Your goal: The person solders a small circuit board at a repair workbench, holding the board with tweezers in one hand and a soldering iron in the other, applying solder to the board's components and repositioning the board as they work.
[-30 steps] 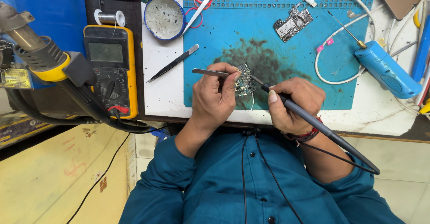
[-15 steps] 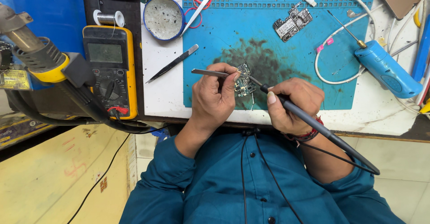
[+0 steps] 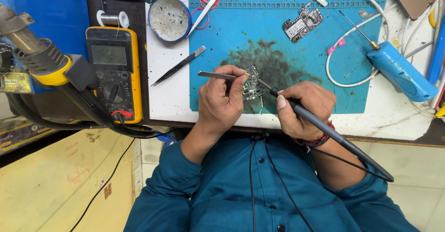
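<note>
The person wears a teal button-up shirt (image 3: 259, 190) with long sleeves pushed up past the forearms and dark buttons down the front. A red and dark thread band (image 3: 316, 140) circles the right wrist. Two thin black cords (image 3: 252, 176) hang down the chest.

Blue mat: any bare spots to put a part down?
Bare blue mat between black tweezers and the circuit board; also right of the right hand, below the white cable. Crowded along the top edge and around both hands.
</note>
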